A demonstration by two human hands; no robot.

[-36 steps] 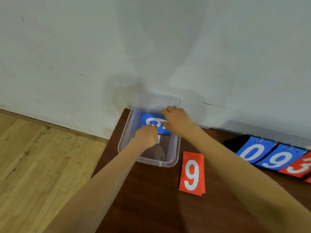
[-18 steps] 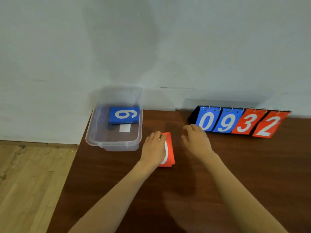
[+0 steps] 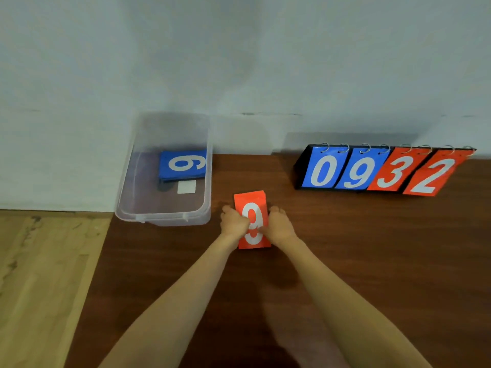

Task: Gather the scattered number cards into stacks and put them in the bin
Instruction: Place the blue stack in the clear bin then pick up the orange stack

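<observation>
A stack of red number cards [image 3: 251, 201] with a white 9 on top lies on the brown table, just right of the bin. My left hand [image 3: 233, 223] grips its left edge and my right hand [image 3: 280, 224] grips its right edge, fingers curled onto the top card. The clear plastic bin [image 3: 162, 217] stands at the table's back left corner. Inside it lies a stack of blue number cards [image 3: 183, 164] showing a 6, turned sideways, with a small white label [image 3: 186, 187] beside it.
A flip scoreboard [image 3: 382, 170] reading 0 9 3 2 stands against the white wall at the back right. The table's left edge [image 3: 90, 274] drops to a wooden floor [image 3: 39, 274] just left of the bin.
Both hands left the bin, where the blue stack stays, and came back to the red stack. They now hold it from both sides. The view has swung right.
</observation>
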